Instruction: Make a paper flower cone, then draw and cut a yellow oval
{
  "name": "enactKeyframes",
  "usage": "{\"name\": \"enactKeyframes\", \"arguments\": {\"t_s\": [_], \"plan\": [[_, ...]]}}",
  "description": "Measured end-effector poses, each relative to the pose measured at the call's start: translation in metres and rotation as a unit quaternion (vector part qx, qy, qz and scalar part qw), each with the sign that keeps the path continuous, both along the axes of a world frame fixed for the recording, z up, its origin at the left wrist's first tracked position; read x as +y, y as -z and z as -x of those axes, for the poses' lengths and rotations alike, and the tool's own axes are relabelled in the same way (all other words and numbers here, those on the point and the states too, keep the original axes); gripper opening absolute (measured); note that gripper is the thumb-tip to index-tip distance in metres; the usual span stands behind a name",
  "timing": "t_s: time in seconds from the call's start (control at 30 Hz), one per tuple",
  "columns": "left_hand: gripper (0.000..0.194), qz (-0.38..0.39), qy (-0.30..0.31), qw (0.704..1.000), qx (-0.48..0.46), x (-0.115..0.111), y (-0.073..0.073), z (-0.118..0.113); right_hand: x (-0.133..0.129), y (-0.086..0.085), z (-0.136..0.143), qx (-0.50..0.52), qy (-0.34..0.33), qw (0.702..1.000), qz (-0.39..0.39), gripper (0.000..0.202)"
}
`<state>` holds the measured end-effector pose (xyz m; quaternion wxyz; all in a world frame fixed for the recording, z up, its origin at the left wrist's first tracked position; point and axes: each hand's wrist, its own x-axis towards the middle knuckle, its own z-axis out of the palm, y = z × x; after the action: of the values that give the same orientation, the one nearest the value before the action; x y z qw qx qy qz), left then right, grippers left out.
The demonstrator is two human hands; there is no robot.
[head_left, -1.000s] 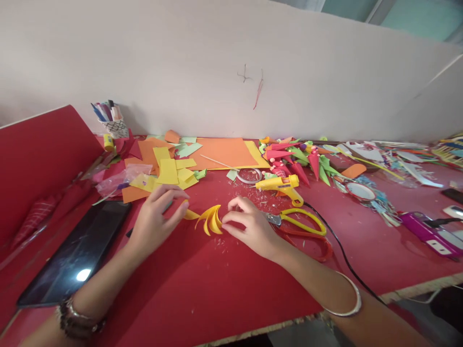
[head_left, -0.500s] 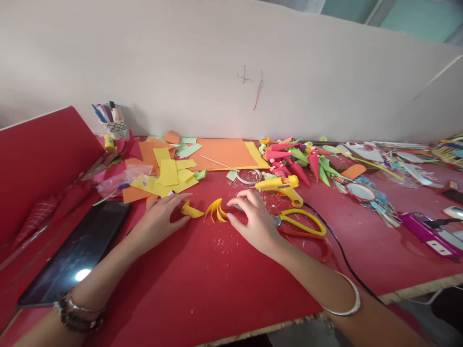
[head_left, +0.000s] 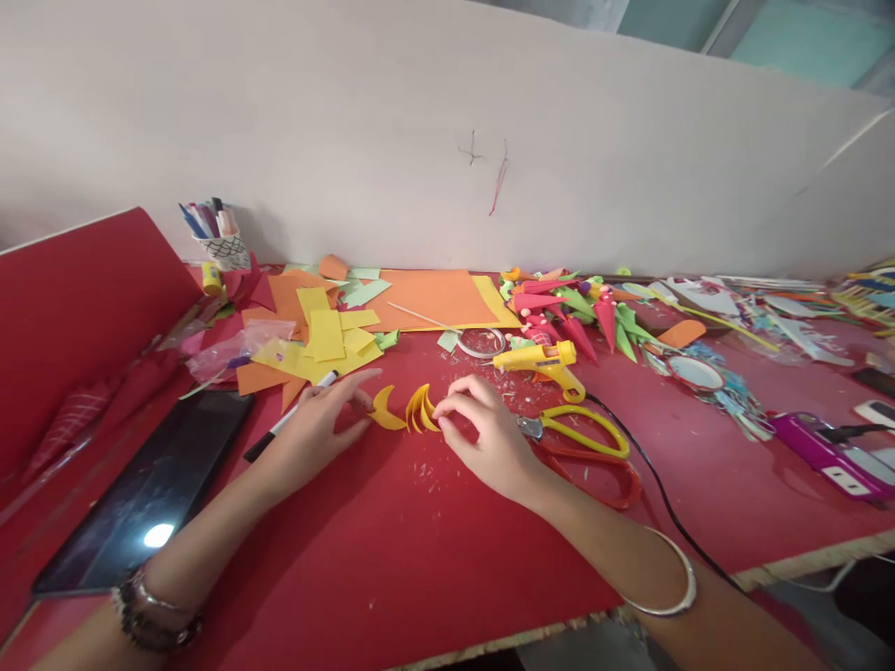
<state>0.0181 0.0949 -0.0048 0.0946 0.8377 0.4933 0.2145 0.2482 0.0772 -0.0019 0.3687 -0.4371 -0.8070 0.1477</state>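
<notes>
Matt yellow crescents (head_left: 420, 410); glossy tablet (head_left: 144, 494); metal bangle (head_left: 691, 584).

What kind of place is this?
It looks like a craft table indoors, maybe in a workshop or home: a glue gun, scissors and cut yellow paper lie on it.

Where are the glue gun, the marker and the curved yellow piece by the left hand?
Glue gun (head_left: 535, 358): head view, on its body.
Marker (head_left: 285, 421): head view, on its white barrel.
Curved yellow piece (head_left: 384, 417): head view, on its middle.
</notes>
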Motion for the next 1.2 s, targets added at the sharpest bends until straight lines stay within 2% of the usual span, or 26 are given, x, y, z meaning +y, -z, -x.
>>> {"name": "enactKeyframes", "arguments": {"t_s": [0.1,0.2,0.3,0.4,0.47,0.53,0.67,0.77,0.83,0.97,1.0,1.07,1.13,1.2], "plan": [[0.045,-0.107,-0.005,0.994,-0.024,-0.002,-0.004,0.0,-0.002,-0.002,0.0,0.043,-0.022,0.999,0.008,0.01],[0.043,-0.249,-0.001,0.968,-0.012,-0.009,-0.007,0.001,-0.005,-0.005,0.001,0.097,-0.056,0.992,0.056,0.006],[0.043,-0.312,0.09,0.945,0.023,-0.018,-0.01,0.003,-0.008,-0.007,0.002,0.144,-0.091,0.974,0.149,0.01],[0.048,-0.314,0.192,0.928,0.059,-0.027,-0.015,0.0,-0.009,-0.006,0.004,0.189,-0.13,0.942,0.244,0.017],[0.05,-0.321,0.223,0.917,0.079,-0.031,-0.018,-0.003,-0.008,-0.004,0.004,0.219,-0.152,0.919,0.289,0.021],[0.054,-0.313,0.233,0.917,0.081,-0.033,-0.019,-0.005,-0.008,-0.004,0.004,0.233,-0.167,0.905,0.315,0.025],[0.06,-0.243,0.227,0.941,0.061,-0.034,-0.018,-0.006,-0.007,-0.006,0.003,0.244,-0.189,0.888,0.341,0.024],[0.06,-0.204,0.231,0.949,0.061,-0.035,-0.019,-0.005,-0.007,-0.008,0.003,0.268,-0.219,0.863,0.368,0.026],[0.06,-0.195,0.235,0.95,0.069,-0.035,-0.02,-0.004,-0.006,-0.009,0.003,0.267,-0.228,0.857,0.378,0.028],[0.055,-0.251,0.24,0.933,0.097,-0.033,-0.019,-0.003,-0.005,-0.009,0.004,0.244,-0.204,0.872,0.371,0.021],[0.052,-0.274,0.236,0.929,0.082,-0.033,-0.017,-0.004,-0.004,-0.009,0.004,0.235,-0.194,0.882,0.36,0.02],[0.048,-0.302,0.19,0.934,0.006,-0.033,-0.013,-0.008,-0.004,-0.008,0.004,0.212,-0.173,0.907,0.319,0.017],[0.047,-0.264,0.115,0.951,-0.111,-0.033,-0.009,-0.014,-0.005,-0.007,0.004,0.18,-0.158,0.934,0.265,0.014],[0.042,-0.129,0.06,0.967,-0.213,-0.033,-0.007,-0.02,-0.008,-0.008,0.004,0.148,-0.157,0.953,0.211,0.012]]}}
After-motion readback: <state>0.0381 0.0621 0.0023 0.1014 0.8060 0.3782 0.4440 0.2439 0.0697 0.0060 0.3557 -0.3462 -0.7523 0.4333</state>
